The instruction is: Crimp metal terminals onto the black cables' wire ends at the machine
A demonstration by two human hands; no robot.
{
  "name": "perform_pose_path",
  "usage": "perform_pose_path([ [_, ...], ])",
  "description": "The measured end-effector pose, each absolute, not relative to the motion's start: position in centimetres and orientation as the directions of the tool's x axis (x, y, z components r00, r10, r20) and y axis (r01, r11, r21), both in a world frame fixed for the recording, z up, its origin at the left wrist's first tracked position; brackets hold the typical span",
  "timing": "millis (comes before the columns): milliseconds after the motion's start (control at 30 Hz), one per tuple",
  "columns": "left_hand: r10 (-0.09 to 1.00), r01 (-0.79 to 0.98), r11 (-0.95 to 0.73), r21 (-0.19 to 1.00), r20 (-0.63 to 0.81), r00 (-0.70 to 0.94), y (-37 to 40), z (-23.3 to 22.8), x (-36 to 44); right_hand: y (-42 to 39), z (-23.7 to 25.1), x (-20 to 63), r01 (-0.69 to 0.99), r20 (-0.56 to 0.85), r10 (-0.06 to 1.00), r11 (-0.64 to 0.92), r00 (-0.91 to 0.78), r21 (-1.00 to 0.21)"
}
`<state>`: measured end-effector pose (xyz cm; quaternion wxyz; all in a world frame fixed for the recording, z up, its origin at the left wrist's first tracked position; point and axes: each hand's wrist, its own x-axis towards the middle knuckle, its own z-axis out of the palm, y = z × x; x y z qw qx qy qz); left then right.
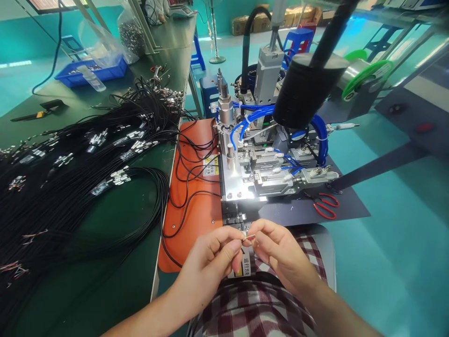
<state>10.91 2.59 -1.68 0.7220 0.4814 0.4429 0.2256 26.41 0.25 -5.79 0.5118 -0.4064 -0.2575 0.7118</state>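
My left hand [206, 262] and my right hand [280, 252] meet just in front of the machine, above my checked lap. Between their fingertips they pinch the stripped end of a thin black cable [248, 238], where short red, green and pale wire tips show. The black cable runs left from my left hand across the orange mat [192, 220]. Directly behind the hands stands a metal fixture machine [256, 173] with blue air hoses, clamps and a lit front edge.
A big heap of black cables with metal connectors [80, 164] covers the green bench on the left. Red-handled scissors [324, 203] lie right of the machine. A blue tray [91, 72] and clear bags stand at the back left; a black lamp head [305, 89] hangs above the machine.
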Motion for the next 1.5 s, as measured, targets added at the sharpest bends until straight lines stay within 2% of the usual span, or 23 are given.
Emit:
perform_pose_path([
  [267,0.791,0.069,0.383,0.921,-0.365,0.492,2.2,-2.7,10.5,-0.4,-6.3,25.7,-0.444,-0.302,0.949,-0.31,-0.092,-0.841],
  [433,0.797,0.083,0.372,0.924,-0.364,0.483,2.1,-2.4,10.8,-0.9,-6.3,26.0,-0.206,-0.233,0.971,-0.24,-0.057,-0.949],
  [600,0.82,0.028,0.431,0.902,-0.405,0.406,2.2,-2.2,11.2,-1.2,-5.7,26.1,0.034,-0.068,0.997,-0.067,-0.032,-0.997],
  [700,0.776,-0.026,0.535,0.845,-0.479,0.411,2.4,-2.6,11.2,-1.3,-5.5,25.9,0.061,-0.032,0.999,-0.03,-0.027,-0.998],
  [800,0.726,-0.064,0.605,0.794,-0.517,0.453,2.7,-3.0,11.2,-1.3,-5.8,25.8,0.059,-0.084,0.996,-0.082,-0.017,-0.995],
  [900,0.73,-0.039,0.587,0.808,-0.509,0.456,3.0,-2.8,11.3,-1.3,-6.1,25.8,0.075,-0.092,0.996,-0.093,0.008,-0.993],
  [1100,0.76,0.097,0.516,0.851,-0.507,0.407,3.2,-2.0,11.4,-1.3,-6.0,25.9,0.154,0.003,0.998,-0.007,0.066,-0.988],
  [1267,0.761,0.019,0.566,0.824,-0.531,0.373,3.4,-2.7,11.2,-1.3,-5.9,25.5,0.217,0.1,0.993,0.085,0.059,-0.972],
  [1367,0.74,-0.049,0.61,0.791,-0.547,0.391,3.4,-3.3,11.1,-1.2,-6.2,25.3,0.192,0.051,0.997,0.038,0.064,-0.981],
  [1500,0.71,-0.088,0.651,0.754,-0.564,0.422,3.7,-3.8,11.0,-0.8,-6.7,25.9,0.1,-0.146,0.989,-0.148,0.025,-0.984],
])
